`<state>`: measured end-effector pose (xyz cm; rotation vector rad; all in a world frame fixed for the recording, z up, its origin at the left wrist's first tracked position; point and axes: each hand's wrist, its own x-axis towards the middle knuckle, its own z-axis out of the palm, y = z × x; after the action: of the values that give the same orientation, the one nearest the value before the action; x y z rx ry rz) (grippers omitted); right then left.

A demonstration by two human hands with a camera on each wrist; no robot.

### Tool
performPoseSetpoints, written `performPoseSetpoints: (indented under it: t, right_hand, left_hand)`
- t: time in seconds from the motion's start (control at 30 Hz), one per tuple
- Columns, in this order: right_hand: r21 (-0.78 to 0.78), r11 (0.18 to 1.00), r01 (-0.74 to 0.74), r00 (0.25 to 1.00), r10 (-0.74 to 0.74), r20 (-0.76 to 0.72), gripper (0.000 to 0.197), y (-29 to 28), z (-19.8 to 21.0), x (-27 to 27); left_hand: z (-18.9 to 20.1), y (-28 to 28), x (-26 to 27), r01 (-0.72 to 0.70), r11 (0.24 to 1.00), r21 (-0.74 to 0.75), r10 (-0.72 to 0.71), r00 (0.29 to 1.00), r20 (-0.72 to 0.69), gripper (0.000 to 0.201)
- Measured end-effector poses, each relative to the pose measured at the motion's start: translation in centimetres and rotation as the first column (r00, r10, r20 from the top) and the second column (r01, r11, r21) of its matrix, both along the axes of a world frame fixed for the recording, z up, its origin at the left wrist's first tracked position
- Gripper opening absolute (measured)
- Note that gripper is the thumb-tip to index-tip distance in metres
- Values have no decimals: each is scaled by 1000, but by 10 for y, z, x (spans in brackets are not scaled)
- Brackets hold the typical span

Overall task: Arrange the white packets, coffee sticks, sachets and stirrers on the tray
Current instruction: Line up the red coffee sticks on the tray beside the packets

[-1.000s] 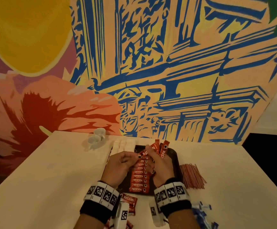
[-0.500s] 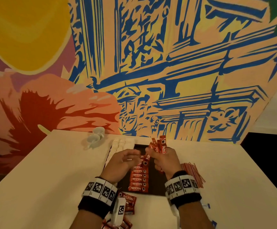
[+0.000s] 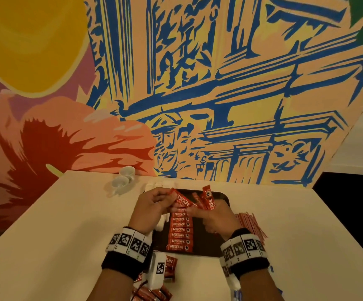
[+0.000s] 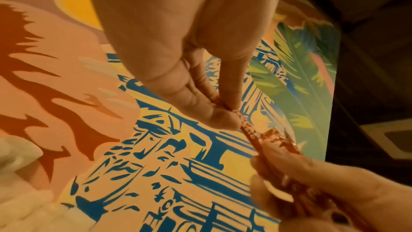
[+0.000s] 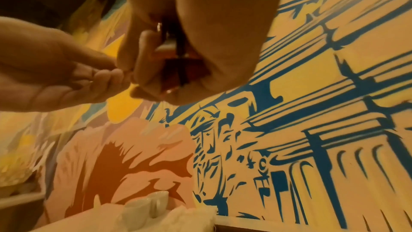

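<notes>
Left hand (image 3: 152, 208) pinches one stick (image 3: 181, 199) drawn from the fan gripped in right hand (image 3: 216, 218), above the tray (image 3: 224, 224); best laid flat, label up, square against the far end of the row (image 3: 180, 230).

- right hand (image 5: 189, 45) curled around dark red coffee sticks (image 5: 178, 70)
- left hand (image 5: 67, 73) fingertips touching it
- two white cups (image 5: 144, 207) below, mural wall (image 5: 312, 112) behind
</notes>
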<state>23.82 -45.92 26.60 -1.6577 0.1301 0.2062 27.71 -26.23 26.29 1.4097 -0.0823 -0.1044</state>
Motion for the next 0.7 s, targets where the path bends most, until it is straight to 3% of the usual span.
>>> performPoseSetpoints:
  t: [0.1, 0.17, 0.27, 0.37, 0.43, 0.53, 0.63, 0.7]
  right_hand:
    - [142, 984, 110, 993, -115, 31, 30, -10, -3, 2]
    - [127, 977, 171, 984, -175, 22, 33, -14, -4, 6]
    - [37, 977, 209, 978, -208, -18, 34, -19, -9, 13]
    - [23, 973, 230, 972, -228, -46, 32, -24, -15, 20]
    - [49, 970, 239, 969, -235, -73, 32, -27, -20, 26]
    - [70, 969, 235, 968, -228, -101, 28, -32, -28, 36]
    - [106, 958, 266, 958, -250, -143, 35, -38, -38, 46]
    - [68, 949, 308, 944, -295, -151, 41, -41, -45, 53]
  left_hand:
    - [-8, 0, 6, 38, 995, 96, -37, 999, -18, 9]
    - [-13, -3, 11, 36, 962, 270, -52, 997, 53, 12]
    - [-14, -10, 17, -63, 773, 631, -148, 950, 276, 36]
    - [-8, -23, 27, -140, 543, 828, -378, 840, 390, 44]
    - [-6, -31, 37, -161, 434, 886, -469, 799, 375, 39]
    - [-8, -40, 54, -151, 348, 925, -515, 794, 323, 36]
    - [-10, -46, 72, -88, 323, 942, -534, 805, 259, 32]
    - [-14, -44, 90, -46, 338, 940, -475, 854, 212, 32]
